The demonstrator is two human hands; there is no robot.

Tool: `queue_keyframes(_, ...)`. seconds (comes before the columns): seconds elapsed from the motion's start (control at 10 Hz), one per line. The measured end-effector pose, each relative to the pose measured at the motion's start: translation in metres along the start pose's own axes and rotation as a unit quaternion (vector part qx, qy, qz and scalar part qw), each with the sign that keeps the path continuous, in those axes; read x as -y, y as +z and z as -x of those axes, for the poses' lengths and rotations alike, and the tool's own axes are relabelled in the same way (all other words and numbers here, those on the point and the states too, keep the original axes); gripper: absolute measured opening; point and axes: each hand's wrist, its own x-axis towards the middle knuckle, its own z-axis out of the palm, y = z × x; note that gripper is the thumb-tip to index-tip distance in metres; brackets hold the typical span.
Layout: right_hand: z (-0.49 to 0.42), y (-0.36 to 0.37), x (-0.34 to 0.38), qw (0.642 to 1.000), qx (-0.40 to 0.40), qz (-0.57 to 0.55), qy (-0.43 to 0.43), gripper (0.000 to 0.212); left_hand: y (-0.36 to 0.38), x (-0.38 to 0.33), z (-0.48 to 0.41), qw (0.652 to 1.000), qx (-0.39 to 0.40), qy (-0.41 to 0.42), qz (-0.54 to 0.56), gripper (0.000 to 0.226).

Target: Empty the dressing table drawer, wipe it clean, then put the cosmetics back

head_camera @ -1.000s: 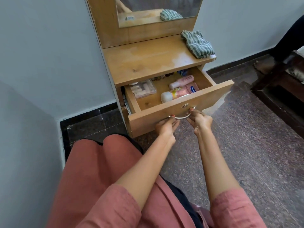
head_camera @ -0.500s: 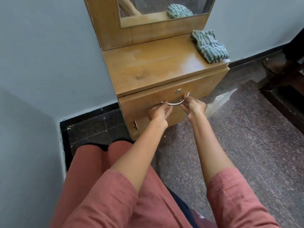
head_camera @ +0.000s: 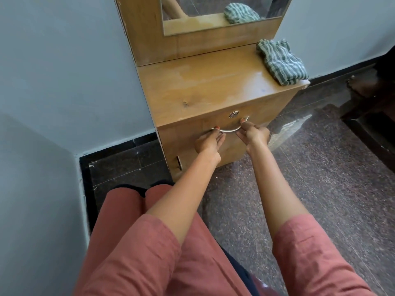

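Drawer now shut vs 1s ago

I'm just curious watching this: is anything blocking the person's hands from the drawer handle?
Nothing visible does. The left hand and right hand are already at the two ends of the curved metal handle on the shut drawer. The striped cloth lies well clear, on top.

a crumpled green-and-white striped cloth is seen on the far right of the light wooden dressing table top.
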Motion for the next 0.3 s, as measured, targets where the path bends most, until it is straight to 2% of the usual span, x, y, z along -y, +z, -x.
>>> queue_keyframes(0.1,0.009,0.000,-0.005,0.971,-0.013,0.217,-0.099,0.023,-0.004,-0.002,0.011,0.999,-0.009,0.011,0.029,0.020)
queue_keyframes(0.2,0.035,-0.003,-0.011,0.899,-0.019,0.357,-0.252,0.018,-0.014,-0.004,0.024,0.999,-0.009,0.050,0.010,0.009)
queue_keyframes(0.3,0.068,-0.003,-0.017,0.871,0.021,0.373,-0.320,0.023,-0.024,-0.004,0.040,0.995,-0.006,0.099,-0.010,0.019)
